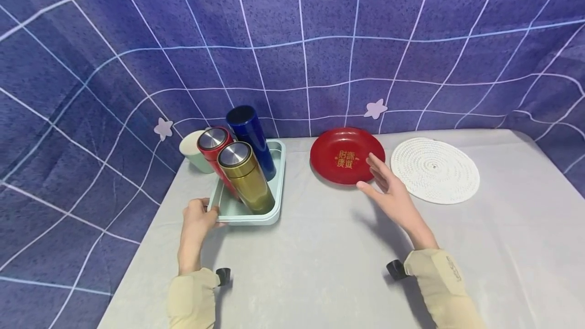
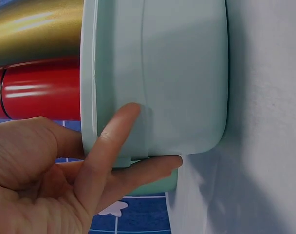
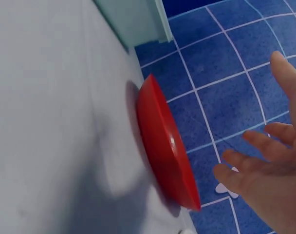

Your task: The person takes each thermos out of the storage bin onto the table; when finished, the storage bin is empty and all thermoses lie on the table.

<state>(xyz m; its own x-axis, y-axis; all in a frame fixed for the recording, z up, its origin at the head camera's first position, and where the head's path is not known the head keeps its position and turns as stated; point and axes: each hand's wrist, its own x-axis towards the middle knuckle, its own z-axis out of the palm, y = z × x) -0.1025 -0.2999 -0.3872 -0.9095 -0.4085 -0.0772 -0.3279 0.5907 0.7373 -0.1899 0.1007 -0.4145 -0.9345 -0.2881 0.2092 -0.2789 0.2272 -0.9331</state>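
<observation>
The mint-green tray (image 1: pixel 279 187) sits toward the left of the grey table (image 1: pixel 320 268), its long side running away from the person toward the blue grid backdrop (image 1: pixel 320 39), and everything here is best placed from it. The left hand (image 1: pixel 197 217) has hold of the tray's near left corner: in the left wrist view the thumb lies against the outer wall and the fingers (image 2: pixel 153 170) curl under the rim, so it is clamped on the tray (image 2: pixel 177 73) and is plainly the nearer hand. Inside the tray stand three metal flasks, leaning toward the viewer: a gold flask (image 1: pixel 247 176) at the near end, a red flask (image 1: pixel 215 149) behind and to its left, a dark blue flask (image 1: pixel 249 136) at the far end. A pale cup (image 1: pixel 194 151) stands just beyond the tray's far left corner, outside it. To the right of the tray, apart from it, lies a red plate (image 1: pixel 335 159) with gold characters, and further right again a white woven mat (image 1: pixel 434 169). The right hand (image 1: pixel 388 184) hovers over the plate's near right edge with fingers spread and straight, holding nothing; whether it touches the rim I cannot tell. The two hands are well apart, the tray's right wall between them.
</observation>
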